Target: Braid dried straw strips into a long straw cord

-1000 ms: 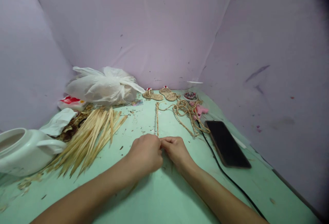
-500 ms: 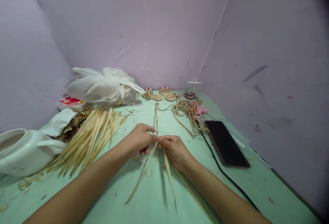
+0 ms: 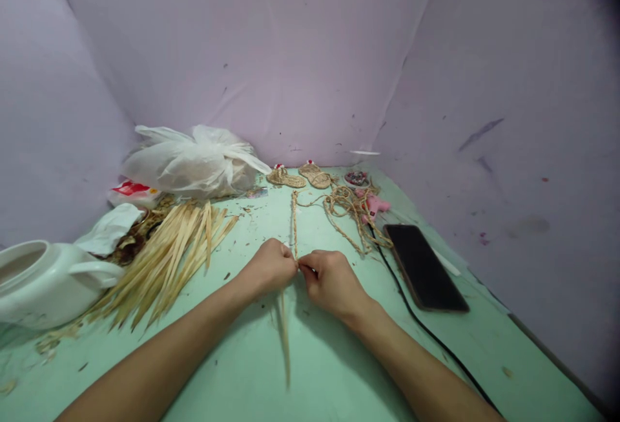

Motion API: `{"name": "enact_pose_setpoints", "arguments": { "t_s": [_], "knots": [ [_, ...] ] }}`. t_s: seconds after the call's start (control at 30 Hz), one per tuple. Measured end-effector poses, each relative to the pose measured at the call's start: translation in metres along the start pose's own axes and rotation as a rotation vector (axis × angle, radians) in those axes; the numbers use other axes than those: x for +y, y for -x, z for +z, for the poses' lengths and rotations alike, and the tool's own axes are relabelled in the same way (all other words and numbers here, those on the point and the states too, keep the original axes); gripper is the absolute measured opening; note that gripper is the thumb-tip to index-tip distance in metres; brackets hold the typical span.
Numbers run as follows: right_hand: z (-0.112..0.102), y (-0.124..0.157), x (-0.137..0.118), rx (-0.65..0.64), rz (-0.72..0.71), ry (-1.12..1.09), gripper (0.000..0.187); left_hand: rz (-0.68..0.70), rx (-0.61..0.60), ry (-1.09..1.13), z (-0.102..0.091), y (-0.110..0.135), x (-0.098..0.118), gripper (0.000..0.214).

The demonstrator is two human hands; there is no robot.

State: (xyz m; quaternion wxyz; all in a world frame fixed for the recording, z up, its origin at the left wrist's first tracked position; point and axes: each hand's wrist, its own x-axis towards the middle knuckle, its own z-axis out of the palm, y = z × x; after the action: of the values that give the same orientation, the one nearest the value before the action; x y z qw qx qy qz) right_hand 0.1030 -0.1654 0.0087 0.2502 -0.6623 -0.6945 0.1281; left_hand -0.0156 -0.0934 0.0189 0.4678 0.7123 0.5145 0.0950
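Note:
A thin straw-coloured braid (image 3: 294,225) runs straight away from me along the green tabletop. At its near end my left hand (image 3: 274,265) is closed in a pinch, its fingertips on the braid. My right hand (image 3: 334,280) pinches the same end from the other side, the two hands nearly touching. One loose dried-leaf strip (image 3: 285,344) hangs toward me below my left hand. Other strand ends are hidden by the hands. A coil of finished braided cord (image 3: 345,205) lies beyond, joined by a thin strand to the braid's far end.
Dried leaf strips (image 3: 169,260) lie in a pile at left, beside a white pot (image 3: 53,289). A plastic bag (image 3: 194,163) stands behind. Small woven sandals (image 3: 314,175) lie at the wall. On the right are a phone (image 3: 426,267), a black cable (image 3: 411,318) and a pink glue gun (image 3: 374,205).
Both hands have closed tighter at the braid's end, and my left fingers have curled in. The strands that fanned out toward me are now mostly out of sight, with one left hanging.

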Motion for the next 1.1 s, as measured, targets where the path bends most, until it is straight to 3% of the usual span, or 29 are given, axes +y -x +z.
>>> {"name": "enact_pose_setpoints", "arguments": {
  "t_s": [0.17, 0.27, 0.4, 0.57, 0.63, 0.7, 0.77, 0.83, 0.93, 1.1],
  "knots": [
    [-0.005, 0.005, -0.012, 0.012, 0.173, 0.223, 0.022, 0.055, 0.042, 0.031, 0.009, -0.002, -0.008, 0.014],
    [-0.010, 0.010, -0.022, -0.052, 0.237, 0.283, 0.025, -0.016, 0.040, 0.112, 0.009, 0.006, -0.002, 0.015],
    [-0.005, 0.017, -0.034, -0.119, 0.151, 0.324, 0.021, -0.155, -0.044, 0.339, 0.007, 0.018, 0.009, 0.022],
    [0.006, 0.024, -0.040, -0.108, 0.021, 0.319, 0.019, -0.108, -0.083, 0.441, 0.004, 0.019, 0.001, 0.013],
    [0.002, 0.022, -0.035, -0.099, -0.003, 0.214, 0.019, -0.090, -0.094, 0.452, 0.002, 0.017, -0.005, 0.009],
    [-0.004, 0.016, -0.022, -0.055, 0.067, 0.026, 0.026, -0.059, -0.134, 0.480, -0.001, 0.016, -0.009, 0.009],
    [-0.009, 0.005, -0.006, 0.122, 0.190, -0.222, 0.031, -0.025, -0.174, 0.497, -0.004, 0.015, -0.013, 0.013],
    [-0.010, -0.005, 0.008, 0.216, 0.268, -0.473, 0.028, 0.003, -0.189, 0.484, -0.005, 0.015, -0.015, 0.017],
    [-0.001, -0.012, 0.014, 0.157, 0.315, -0.727, 0.026, 0.034, -0.199, 0.452, -0.005, 0.014, -0.016, 0.018],
    [0.014, -0.007, -0.004, -0.108, 0.444, -0.827, 0.017, 0.061, -0.199, 0.420, -0.003, 0.014, -0.017, 0.013]
  ]
}}
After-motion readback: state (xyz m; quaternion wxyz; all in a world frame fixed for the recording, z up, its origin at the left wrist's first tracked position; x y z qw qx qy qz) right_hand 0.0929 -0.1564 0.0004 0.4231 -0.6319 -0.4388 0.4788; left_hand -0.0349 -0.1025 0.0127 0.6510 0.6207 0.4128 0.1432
